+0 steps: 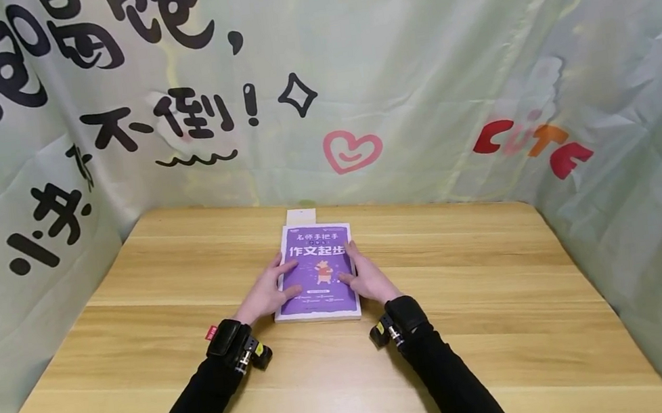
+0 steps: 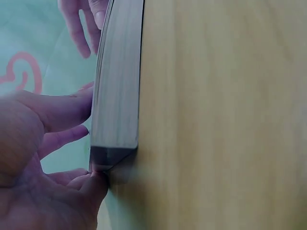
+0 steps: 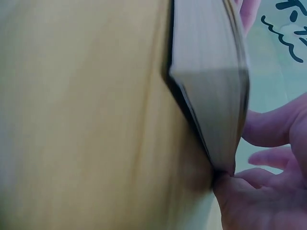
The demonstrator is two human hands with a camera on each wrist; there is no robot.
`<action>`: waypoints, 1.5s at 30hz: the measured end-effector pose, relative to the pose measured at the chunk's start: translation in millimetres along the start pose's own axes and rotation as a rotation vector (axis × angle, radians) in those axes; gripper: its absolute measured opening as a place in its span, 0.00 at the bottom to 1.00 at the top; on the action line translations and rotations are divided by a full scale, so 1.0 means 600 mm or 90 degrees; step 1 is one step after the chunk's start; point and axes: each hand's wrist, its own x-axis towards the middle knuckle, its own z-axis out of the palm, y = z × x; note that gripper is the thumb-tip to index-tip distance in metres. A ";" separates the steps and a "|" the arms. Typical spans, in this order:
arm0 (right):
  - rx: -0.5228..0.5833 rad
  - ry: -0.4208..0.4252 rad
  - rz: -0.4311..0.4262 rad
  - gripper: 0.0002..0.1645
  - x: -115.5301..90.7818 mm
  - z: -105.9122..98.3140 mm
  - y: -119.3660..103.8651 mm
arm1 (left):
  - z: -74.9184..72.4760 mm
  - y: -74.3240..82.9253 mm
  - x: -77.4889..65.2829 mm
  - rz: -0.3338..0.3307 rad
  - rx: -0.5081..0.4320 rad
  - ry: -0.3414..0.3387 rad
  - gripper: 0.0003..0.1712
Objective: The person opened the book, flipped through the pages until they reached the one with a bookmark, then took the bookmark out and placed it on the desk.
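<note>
Just gripping a chunky purple book (image 1: 319,273) with left hand (image 1: 265,291) and right hand (image 1: 371,277), pressing thumbs on the cover, half-curling fingers round its sides, seeing pages (image 2: 118,76) packed inside, wooden table (image 1: 327,391) right underneath.

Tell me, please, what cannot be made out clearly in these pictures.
Head view: the lowest print on the thick, purple-covered paper book, too small to read.
Head view: the book's underside, hidden by its cover.
Left wrist view: bare left hand, cut off by the left edge.
Right wrist view: bare right hand, cut off by the right edge.
Right wrist view: light-brown wooden tabletop, grain blurred.
</note>
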 end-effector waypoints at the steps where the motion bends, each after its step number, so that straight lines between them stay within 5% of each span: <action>1: -0.007 -0.004 -0.001 0.45 -0.003 -0.003 0.002 | 0.002 0.003 0.000 -0.003 0.001 -0.005 0.36; 11: -0.066 -0.021 -0.019 0.44 -0.040 -0.032 0.018 | 0.027 0.037 -0.010 -0.013 0.070 -0.045 0.41; 19: -0.131 -0.011 -0.054 0.43 -0.073 -0.053 0.040 | 0.049 0.071 -0.024 0.037 0.183 -0.068 0.41; 45: -0.211 0.008 -0.087 0.41 -0.179 -0.086 0.069 | 0.110 0.117 -0.074 0.117 0.191 -0.057 0.40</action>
